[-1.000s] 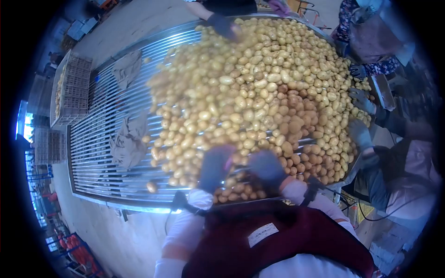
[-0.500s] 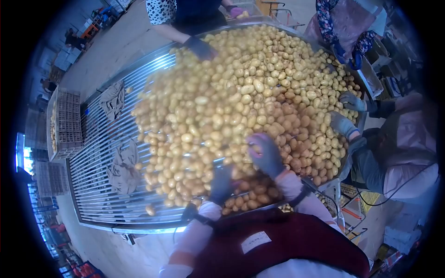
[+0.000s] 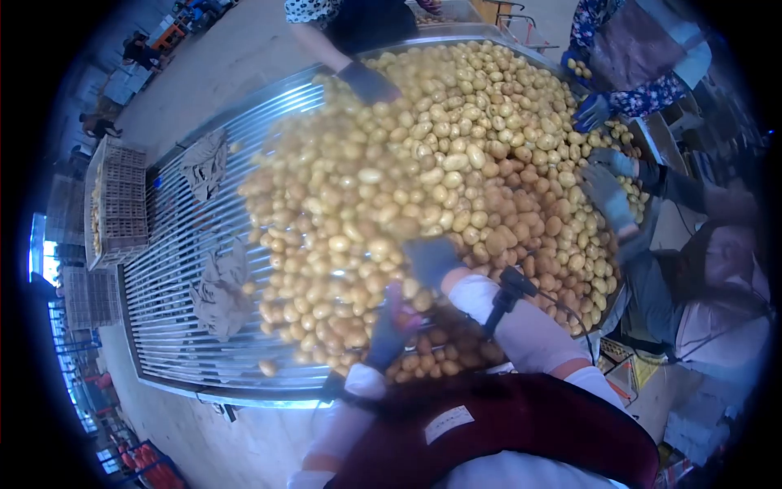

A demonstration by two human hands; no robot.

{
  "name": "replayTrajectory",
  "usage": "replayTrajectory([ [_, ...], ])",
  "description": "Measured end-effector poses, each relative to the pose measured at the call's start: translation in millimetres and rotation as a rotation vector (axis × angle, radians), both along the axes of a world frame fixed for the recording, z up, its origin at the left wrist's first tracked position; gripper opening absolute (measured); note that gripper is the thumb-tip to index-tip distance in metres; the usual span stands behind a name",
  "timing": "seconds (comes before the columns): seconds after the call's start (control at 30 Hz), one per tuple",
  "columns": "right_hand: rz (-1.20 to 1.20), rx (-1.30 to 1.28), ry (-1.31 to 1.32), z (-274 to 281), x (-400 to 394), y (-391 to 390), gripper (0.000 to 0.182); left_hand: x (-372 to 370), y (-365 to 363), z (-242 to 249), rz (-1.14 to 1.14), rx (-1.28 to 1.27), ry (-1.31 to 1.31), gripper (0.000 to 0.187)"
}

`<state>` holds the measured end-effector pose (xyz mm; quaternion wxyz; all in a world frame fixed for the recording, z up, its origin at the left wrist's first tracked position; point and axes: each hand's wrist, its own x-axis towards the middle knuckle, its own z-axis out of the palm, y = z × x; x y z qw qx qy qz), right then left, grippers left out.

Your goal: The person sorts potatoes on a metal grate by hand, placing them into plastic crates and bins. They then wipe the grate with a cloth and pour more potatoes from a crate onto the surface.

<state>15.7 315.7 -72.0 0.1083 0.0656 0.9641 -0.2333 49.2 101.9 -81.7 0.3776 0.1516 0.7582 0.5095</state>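
Observation:
A broad heap of potatoes covers much of a slatted metal table. My left hand, in a dark glove with pinkish fingertips, is at the near edge of the heap with its fingers curled; a potato lies beside the fingertips, and whether it is gripped is unclear. My right hand, gloved too, reaches over the potatoes with its back up, its fingers blurred and partly hidden. Browner potatoes lie close to me below the hands and to their right.
Across the table a co-worker's gloved hand touches the heap. Other co-workers' gloved hands work at the right. Two grey cloths lie on the slats. A crate stands beyond the left end.
My right hand has moved left and turned back-up over the heap. My left hand has shifted slightly, its pinkish fingertips now showing. The far-right co-worker now holds potatoes in one hand.

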Motion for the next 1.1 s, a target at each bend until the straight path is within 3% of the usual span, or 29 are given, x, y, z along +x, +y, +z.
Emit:
replayTrajectory([
  [0.03,0.01,0.003,-0.062,0.5,-2.2,-0.8,0.03,0.8,-0.3,4.8,-0.023,-0.025,0.105,0.086],
  [0.1,0.056,0.035,-0.156,11.0,-7.8,0.2,0.032,7.5,-1.1,4.0,0.152,0.256,-0.14,0.076],
  [0.17,0.083,-0.03,-0.159,16.6,-2.2,7.0,0.037,8.4,-6.5,1.9,0.213,0.364,-0.223,0.065],
  [0.27,-0.084,-0.508,0.228,31.7,40.2,19.5,0.038,-1.8,-13.7,15.0,0.117,0.246,0.044,0.052],
  [0.3,-0.314,-0.979,-0.043,39.1,55.9,22.1,0.04,-1.1,-14.6,23.5,0.072,0.187,0.223,0.049],
  [0.33,-0.259,-1.143,-0.006,30.7,77.0,26.5,0.042,2.9,-15.7,30.3,0.026,0.124,0.397,0.046],
  [0.43,-0.17,-1.649,0.155,13.5,135.5,26.4,0.048,9.3,-9.8,25.8,-0.437,-0.123,0.908,0.043],
  [0.5,-0.219,-2.02,0.322,21.8,168.0,10.4,0.051,25.2,0.0,-18.8,-0.335,0.104,0.473,0.045],
  [0.57,-0.157,-2.372,0.273,27.9,180.1,11.2,0.046,34.5,15.9,-31.5,-0.347,0.176,0.368,0.046],
  [0.67,-0.496,-1.459,0.582,70.2,212.8,-17.1,0.045,23.5,16.5,-31.3,-0.49,0.083,0.734,0.046],
  [0.7,-0.511,-1.492,0.622,67.6,217.5,-21.0,0.046,19.6,16.2,-28.5,-0.526,0.052,0.862,0.046],
  [0.77,-0.597,-1.845,0.639,62.2,222.4,-21.2,0.049,28.5,20.9,-8.9,-0.236,0.3,0.381,0.047],
  [0.8,-0.667,-2.169,0.606,58.1,225.0,-20.4,0.05,33.2,25.6,2.1,-0.217,0.348,0.363,0.047],
  [0.87,-0.655,-2.504,0.585,39.8,234.3,-28.0,0.052,44.9,40.5,42.0,-0.173,0.431,0.313,0.048],
  [0.93,-0.494,-2.529,0.63,25.3,240.1,-36.3,0.052,60.8,53.2,91.9,-0.293,0.431,0.513,0.055],
  [1.1,-0.249,-2.702,0.755,77.2,258.3,-41.6,0.044,79.3,74.6,113.1,-0.707,0.354,1.045,0.067],
])
